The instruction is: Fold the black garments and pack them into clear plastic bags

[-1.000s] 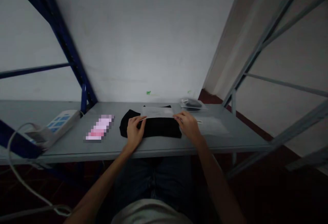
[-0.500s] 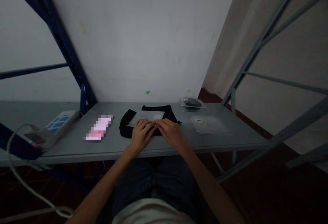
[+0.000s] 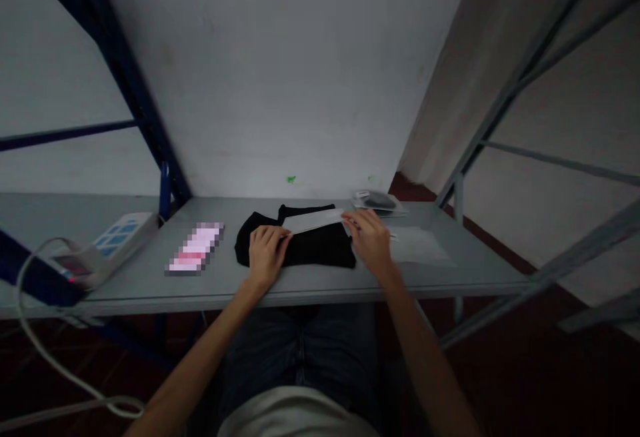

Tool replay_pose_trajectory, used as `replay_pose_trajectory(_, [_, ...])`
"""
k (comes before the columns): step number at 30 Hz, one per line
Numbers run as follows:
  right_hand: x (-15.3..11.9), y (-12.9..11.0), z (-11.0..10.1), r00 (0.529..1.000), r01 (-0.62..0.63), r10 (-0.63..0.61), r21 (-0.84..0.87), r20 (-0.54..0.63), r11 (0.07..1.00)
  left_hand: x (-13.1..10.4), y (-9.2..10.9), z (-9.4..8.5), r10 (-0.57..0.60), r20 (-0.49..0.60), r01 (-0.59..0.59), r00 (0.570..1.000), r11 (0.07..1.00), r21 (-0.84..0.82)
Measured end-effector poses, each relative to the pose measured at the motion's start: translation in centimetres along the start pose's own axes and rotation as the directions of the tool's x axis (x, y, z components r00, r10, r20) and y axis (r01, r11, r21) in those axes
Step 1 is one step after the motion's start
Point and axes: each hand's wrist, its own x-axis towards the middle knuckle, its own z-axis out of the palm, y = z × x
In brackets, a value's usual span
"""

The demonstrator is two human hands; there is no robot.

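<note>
A folded black cloth [image 3: 320,248], perhaps a garment, lies on the grey tabletop in front of me. Over its upper part I hold a white sheet [image 3: 314,221], card or paper, slanting up to the right. My left hand [image 3: 266,250] pinches the sheet's left near corner between thumb and fingers, low over the cloth. At the right end, my right hand [image 3: 369,234] grips the other corner, a little higher up. Beside my right hand lies a clear plastic bag [image 3: 423,245] with a small label.
Packed clear bags with something dark inside [image 3: 381,202] lie at the table's back right. To the left are a blurred-out phone [image 3: 196,248] and a white power strip [image 3: 123,234] with a cable. Metal frame posts [image 3: 120,84] rise on both sides; a wall stands behind.
The near edge of the white sheet has come up off the black cloth. My hands, which were together at its middle, have moved apart to its corners, the right one farther.
</note>
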Motion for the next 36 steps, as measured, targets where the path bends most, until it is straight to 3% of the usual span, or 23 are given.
replay_pose_trajectory(5, [0.1,1.6,-1.6,0.997,-0.068,0.067,-0.017,-0.044,0.998,-0.1,-0.5,0.1,-0.016,-0.024,0.016,1.0,1.0,0.002])
replay_pose_trajectory(11, [-0.2,1.0,-0.8,0.993,-0.104,0.105,-0.029,0.043,0.994,-0.3,-0.5,0.2,-0.046,0.004,0.046,0.999,0.99,-0.133])
replay_pose_trajectory(18, [-0.6,-0.7,1.1,0.988,-0.035,0.03,0.033,0.151,0.999,-0.7,-0.3,0.8,0.073,0.239,-0.034,0.968,0.986,-0.161])
replay_pose_trajectory(21, [-0.7,-1.5,1.5,0.982,-0.027,0.025,0.013,0.187,1.0,-0.8,-0.4,1.0,0.093,0.279,-0.059,0.956,0.99,-0.129])
replay_pose_trajectory(27, [-1.4,-3.9,2.8,0.984,-0.12,0.132,-0.096,0.124,0.988,-0.9,0.0,1.0,0.081,0.27,-0.072,0.959,0.996,-0.043])
replay_pose_trajectory(31, [-1.9,-5.5,4.3,0.981,-0.068,0.08,-0.071,0.179,0.995,-1.3,0.4,0.8,0.146,0.348,-0.169,0.926,0.985,0.035])
replay_pose_trajectory(36, [-2.3,-6.0,5.1,0.958,-0.143,0.167,-0.116,0.231,0.983,-1.4,0.8,0.3,0.138,0.399,-0.205,0.906,0.97,0.131])
